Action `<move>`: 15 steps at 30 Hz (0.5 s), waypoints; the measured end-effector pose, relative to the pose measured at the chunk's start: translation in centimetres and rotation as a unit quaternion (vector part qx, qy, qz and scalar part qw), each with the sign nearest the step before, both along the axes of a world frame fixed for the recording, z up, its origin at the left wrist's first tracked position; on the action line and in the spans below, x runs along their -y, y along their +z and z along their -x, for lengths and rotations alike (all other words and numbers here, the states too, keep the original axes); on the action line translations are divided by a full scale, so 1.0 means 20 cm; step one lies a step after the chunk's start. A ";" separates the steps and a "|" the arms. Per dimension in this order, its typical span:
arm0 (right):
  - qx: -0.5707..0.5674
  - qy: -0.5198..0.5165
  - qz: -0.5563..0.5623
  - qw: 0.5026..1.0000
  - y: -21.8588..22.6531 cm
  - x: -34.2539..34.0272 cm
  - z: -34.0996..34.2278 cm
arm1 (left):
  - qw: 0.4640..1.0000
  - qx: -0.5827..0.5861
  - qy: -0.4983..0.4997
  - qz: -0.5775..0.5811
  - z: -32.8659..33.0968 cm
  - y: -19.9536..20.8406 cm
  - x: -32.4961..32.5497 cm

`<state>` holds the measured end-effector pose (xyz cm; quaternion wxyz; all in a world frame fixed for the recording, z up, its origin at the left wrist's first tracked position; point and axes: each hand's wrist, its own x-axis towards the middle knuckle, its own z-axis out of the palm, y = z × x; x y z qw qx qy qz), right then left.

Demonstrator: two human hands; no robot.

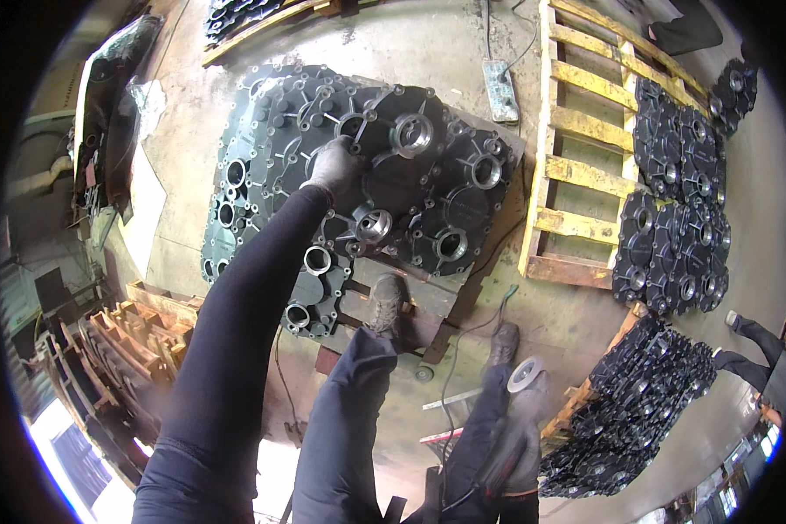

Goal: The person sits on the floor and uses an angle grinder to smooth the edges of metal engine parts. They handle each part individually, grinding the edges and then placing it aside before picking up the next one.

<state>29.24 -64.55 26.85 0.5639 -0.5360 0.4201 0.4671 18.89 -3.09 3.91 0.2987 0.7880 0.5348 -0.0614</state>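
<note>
Black cast-metal covers (393, 179) with round bores and bolt holes lie stacked in front of me on a low pallet (410, 288). My left hand (334, 166), in a grey glove, reaches onto the upper cover. Its fingers curl at a bore near the middle of that casting, with their tips partly hidden. Low on the right, beside my leg, my gloved right hand (522, 470) is closed around an angle grinder (496, 467). The grinder's pale round disc (526, 374) faces up, away from the covers. Its head is slightly blurred.
A yellow-painted wooden pallet (585, 175) stands to the right, bearing more covers (672, 253). Another heap of castings (633, 410) lies nearer. A cord (452, 384) trails by my feet. Wooden crates (140, 336) are at left. Another person's legs (751, 354) show at far right.
</note>
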 end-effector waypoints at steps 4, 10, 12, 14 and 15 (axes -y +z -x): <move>0.012 -0.006 0.077 0.997 0.02 -0.24 0.01 | 0.977 -0.050 -0.143 -0.150 -0.04 0.16 0.15; 0.005 0.021 0.018 1.000 -0.09 -0.14 0.04 | 0.891 -0.116 -0.393 -0.194 0.26 -0.22 0.36; 0.002 0.012 0.036 0.999 -0.10 -0.11 0.06 | 0.889 -0.097 -0.404 -0.195 0.26 -0.25 0.36; -0.010 0.030 0.061 0.998 -0.11 -0.12 0.04 | 0.895 -0.131 -0.391 -0.172 0.23 -0.21 0.37; 0.000 0.035 0.049 0.998 -0.12 -0.13 0.05 | 0.897 -0.148 -0.385 -0.160 0.22 -0.19 0.38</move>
